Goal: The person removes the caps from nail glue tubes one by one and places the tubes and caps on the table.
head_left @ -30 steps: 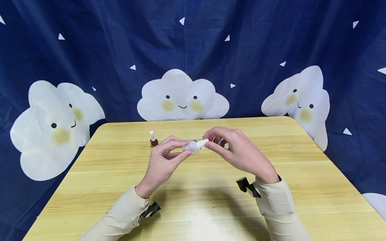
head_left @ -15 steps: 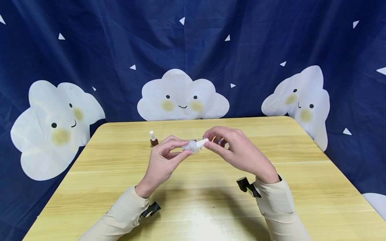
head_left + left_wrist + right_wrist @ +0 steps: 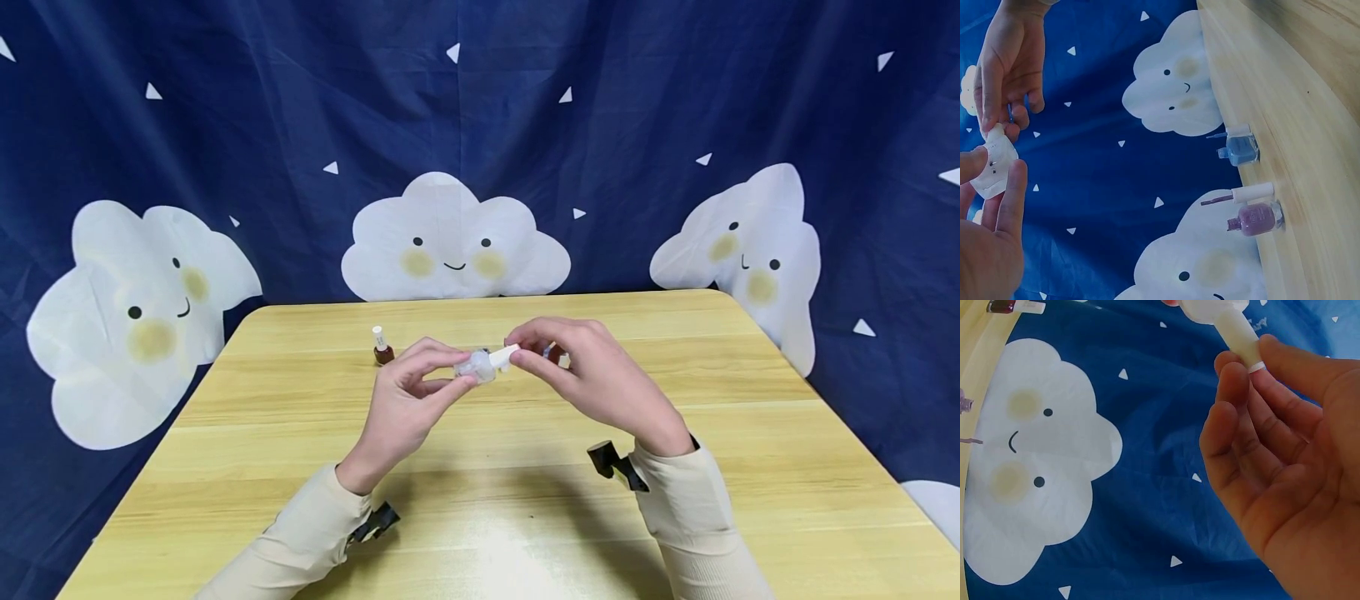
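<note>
Above the middle of the table, my left hand point(image 3: 408, 400) grips the clear, whitish glass body of a nail polish bottle point(image 3: 476, 367). The bottle lies tilted, its white cap point(image 3: 503, 357) pointing right. My right hand point(image 3: 600, 375) pinches that cap between thumb and fingers, as the right wrist view also shows at the cap point(image 3: 1238, 340). Cap and bottle look joined; whether the cap is loose I cannot tell. The left wrist view shows the bottle point(image 3: 997, 164) between my left thumb and fingers.
A dark red polish bottle point(image 3: 383, 350) with a white cap stands at the back left of the wooden table point(image 3: 300, 450). In the left wrist view, uncapped blue point(image 3: 1241, 150) and purple point(image 3: 1257, 219) bottles stand with their brush caps alongside. A dark blue cloud-patterned curtain point(image 3: 465, 100) hangs behind.
My right fingers shift slightly around the cap. The left hand, the bottle and the dark red bottle hold their places.
</note>
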{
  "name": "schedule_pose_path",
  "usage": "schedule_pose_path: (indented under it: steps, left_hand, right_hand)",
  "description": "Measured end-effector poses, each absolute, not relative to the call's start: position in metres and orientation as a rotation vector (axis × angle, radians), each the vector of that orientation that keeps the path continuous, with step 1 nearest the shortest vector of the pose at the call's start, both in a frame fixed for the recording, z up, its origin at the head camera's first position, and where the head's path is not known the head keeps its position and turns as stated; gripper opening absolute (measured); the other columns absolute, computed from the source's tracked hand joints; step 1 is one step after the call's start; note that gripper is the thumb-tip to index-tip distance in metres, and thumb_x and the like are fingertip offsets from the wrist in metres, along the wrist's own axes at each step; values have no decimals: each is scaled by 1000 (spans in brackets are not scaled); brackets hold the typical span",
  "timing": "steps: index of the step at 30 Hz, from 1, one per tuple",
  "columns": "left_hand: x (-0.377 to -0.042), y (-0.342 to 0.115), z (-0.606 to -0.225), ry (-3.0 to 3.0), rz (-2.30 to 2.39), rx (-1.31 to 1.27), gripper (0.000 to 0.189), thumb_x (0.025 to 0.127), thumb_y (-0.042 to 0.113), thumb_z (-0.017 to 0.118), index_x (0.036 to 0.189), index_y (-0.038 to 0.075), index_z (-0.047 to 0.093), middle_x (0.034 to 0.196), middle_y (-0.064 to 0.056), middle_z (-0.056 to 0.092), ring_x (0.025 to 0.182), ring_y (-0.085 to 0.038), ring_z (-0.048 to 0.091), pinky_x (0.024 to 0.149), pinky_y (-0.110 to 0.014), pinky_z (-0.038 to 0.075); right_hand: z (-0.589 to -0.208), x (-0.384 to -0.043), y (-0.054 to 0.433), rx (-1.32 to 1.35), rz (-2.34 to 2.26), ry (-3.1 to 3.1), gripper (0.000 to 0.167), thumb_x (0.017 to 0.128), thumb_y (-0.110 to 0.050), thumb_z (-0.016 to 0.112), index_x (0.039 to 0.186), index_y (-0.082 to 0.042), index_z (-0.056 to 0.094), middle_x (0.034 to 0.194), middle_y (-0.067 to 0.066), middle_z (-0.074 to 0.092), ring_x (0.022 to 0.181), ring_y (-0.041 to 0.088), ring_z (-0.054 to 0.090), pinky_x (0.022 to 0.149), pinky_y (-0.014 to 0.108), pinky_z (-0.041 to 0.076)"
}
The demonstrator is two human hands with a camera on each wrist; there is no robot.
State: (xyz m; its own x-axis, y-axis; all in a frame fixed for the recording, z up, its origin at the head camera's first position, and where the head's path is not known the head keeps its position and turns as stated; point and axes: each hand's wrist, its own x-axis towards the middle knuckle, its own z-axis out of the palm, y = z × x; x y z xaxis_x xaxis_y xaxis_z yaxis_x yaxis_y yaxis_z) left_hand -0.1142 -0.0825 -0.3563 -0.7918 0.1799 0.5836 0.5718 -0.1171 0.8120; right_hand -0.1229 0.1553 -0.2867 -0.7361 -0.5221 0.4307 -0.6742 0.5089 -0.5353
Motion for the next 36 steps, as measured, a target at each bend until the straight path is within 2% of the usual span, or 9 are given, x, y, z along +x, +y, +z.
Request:
schedule_pose_path:
  steps: [9, 18, 25, 36]
  left_hand:
    - [-115, -82, -356, -1875, -1963, -823, 24, 85, -12, 76, 109, -10, 73, 105, -14, 69, 98, -20, 71, 83, -42, 64]
    - [-114, -82, -357, -1891, -1951, -815, 24, 85, -11, 76, 109, -9, 74, 105, -12, 69, 97, -18, 71, 84, -42, 64]
    - [-113, -82, -356, -1906, -1950, -820, 24, 86, -8, 77, 110, -6, 74, 106, -12, 69, 97, -20, 71, 85, -43, 63]
    - [-113, -82, -356, -1907, -1950, -825, 24, 86, -10, 76, 109, -7, 74, 106, -14, 69, 97, -20, 72, 84, -42, 64]
  right_hand:
    - [-288, -122, 157, 1076, 1047, -2492, 12, 98, -15, 72, 110, -15, 72, 93, -9, 70, 74, 4, 62, 66, 24, 57]
    - [-287, -122, 156, 1060, 1071, -2529, 11, 99, -23, 71, 108, -17, 72, 86, -12, 67, 74, 5, 61, 67, 24, 57]
    - [-286, -122, 157, 1060, 1058, -2543, 10, 98, -21, 72, 107, -16, 74, 82, -12, 66, 73, 5, 60, 66, 23, 56]
    - [-288, -121, 158, 1120, 1058, -2473, 14, 95, -13, 75, 109, -15, 72, 93, -9, 70, 73, 4, 60, 64, 23, 56]
